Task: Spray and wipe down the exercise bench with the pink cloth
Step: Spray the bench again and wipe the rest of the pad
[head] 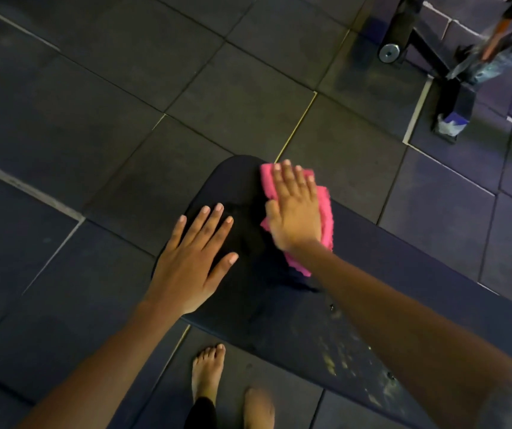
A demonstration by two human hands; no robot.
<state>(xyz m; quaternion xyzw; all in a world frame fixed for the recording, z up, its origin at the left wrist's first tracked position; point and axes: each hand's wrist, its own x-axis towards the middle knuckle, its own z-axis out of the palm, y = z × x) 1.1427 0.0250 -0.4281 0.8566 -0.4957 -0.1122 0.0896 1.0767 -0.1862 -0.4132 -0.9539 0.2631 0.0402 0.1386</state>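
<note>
Dim room, dark rubber floor tiles (100, 88), black metal frame (428, 57) beyond.

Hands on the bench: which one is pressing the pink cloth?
The right hand, lying flat on the pink cloth near the rounded end of the bench. The left hand rests bare on the padding beside it.

**Both hands flat, palms down**

The left hand (191, 267) lay open with fingers (214, 221) spread. The right hand (295, 212) pressed flat, fingers together. Both forearms reached forward, the right one crossing in from the lower right. Two bare feet (206, 376) stood below.
</note>
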